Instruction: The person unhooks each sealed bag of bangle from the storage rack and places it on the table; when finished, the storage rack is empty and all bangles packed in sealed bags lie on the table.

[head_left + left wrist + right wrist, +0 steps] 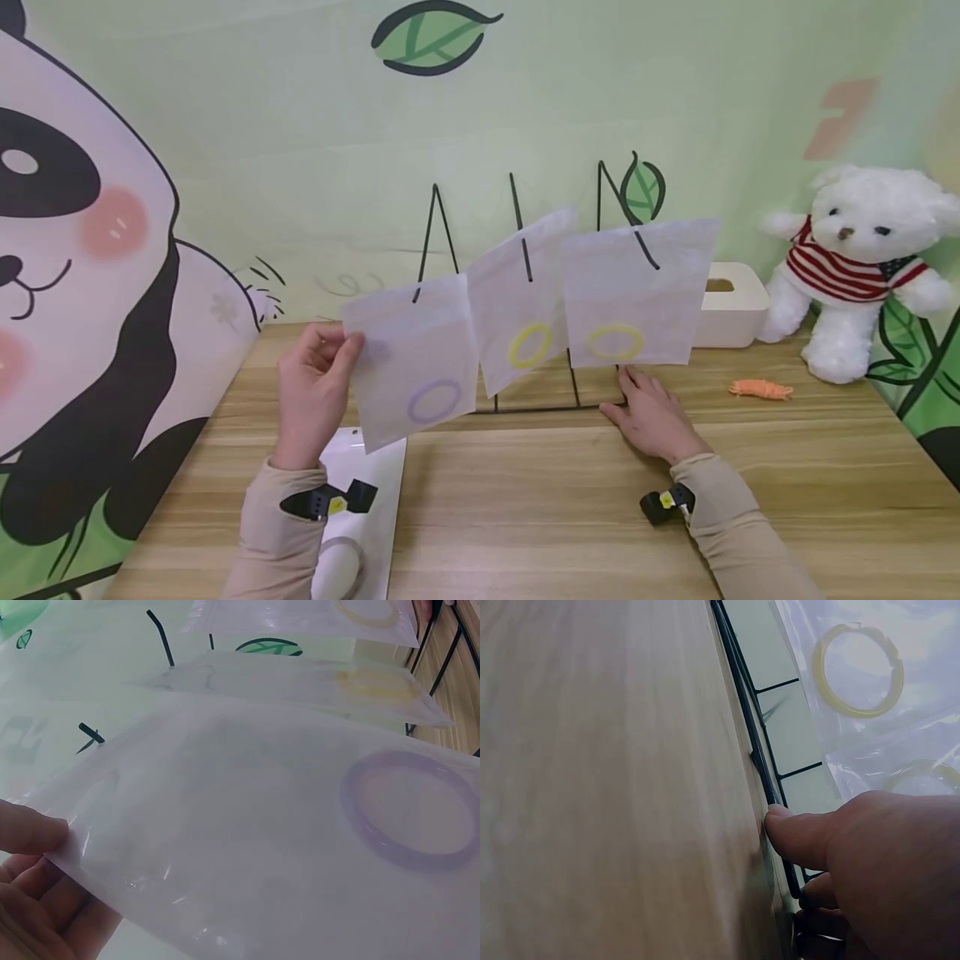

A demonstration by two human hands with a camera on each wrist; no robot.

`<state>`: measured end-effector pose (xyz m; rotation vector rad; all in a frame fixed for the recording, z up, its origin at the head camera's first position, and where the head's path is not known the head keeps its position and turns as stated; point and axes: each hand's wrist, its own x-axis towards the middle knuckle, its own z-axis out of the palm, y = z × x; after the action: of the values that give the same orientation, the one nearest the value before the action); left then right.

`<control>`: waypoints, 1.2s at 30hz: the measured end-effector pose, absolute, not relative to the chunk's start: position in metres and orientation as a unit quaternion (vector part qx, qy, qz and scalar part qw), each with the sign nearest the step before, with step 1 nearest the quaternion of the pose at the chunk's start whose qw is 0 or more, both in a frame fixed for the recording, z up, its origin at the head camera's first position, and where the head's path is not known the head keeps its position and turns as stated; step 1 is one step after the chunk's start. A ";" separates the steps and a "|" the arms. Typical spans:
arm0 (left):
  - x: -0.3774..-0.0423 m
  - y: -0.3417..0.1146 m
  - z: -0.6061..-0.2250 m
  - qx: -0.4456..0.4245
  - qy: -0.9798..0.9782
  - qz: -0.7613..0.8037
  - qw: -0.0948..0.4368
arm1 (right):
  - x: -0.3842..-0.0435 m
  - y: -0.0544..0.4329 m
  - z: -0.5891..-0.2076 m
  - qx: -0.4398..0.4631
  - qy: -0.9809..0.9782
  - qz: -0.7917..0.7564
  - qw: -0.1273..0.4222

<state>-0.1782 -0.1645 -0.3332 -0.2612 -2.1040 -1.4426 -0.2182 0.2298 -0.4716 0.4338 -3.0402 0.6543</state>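
- Wood tabletop (510,517) is running under the scene, side edges slanting outward.
- Three white pouches (637,283) are hanging on the black wire rack (536,409): one purple ring (349,796), two yellow rings (817,671).
- Left hand (315,392) is reaching up, thumb and fingers pinching the left pouch (405,342) by its outer edge.
- Right hand (654,417) is reaching low, gripping the rack's front right base corner.
- Wood is stretching between the forearms.
- One orange cord bundle (760,389), one white box (738,321), one bear (840,283) are sitting right.
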 end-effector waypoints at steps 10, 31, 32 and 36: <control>-0.177 -0.163 -0.334 -0.099 -0.783 -0.544 0.285 | -0.219 0.230 -0.472 0.137 -0.968 0.210 -0.002; -0.171 -0.161 -0.331 -0.094 -0.777 -0.556 0.279 | -0.218 0.229 -0.473 0.136 -0.969 0.207 0.000; -0.170 -0.161 -0.331 -0.095 -0.777 -0.557 0.279 | -0.218 0.229 -0.473 0.136 -0.969 0.207 0.000; -0.171 -0.162 -0.332 -0.100 -0.776 -0.557 0.281 | -0.218 0.229 -0.472 0.135 -0.969 0.208 0.000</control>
<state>-0.1707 -0.1624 -0.3318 -0.2668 -2.0789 -1.4922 -0.2184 0.2293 -0.4725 0.4254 -3.0430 0.6526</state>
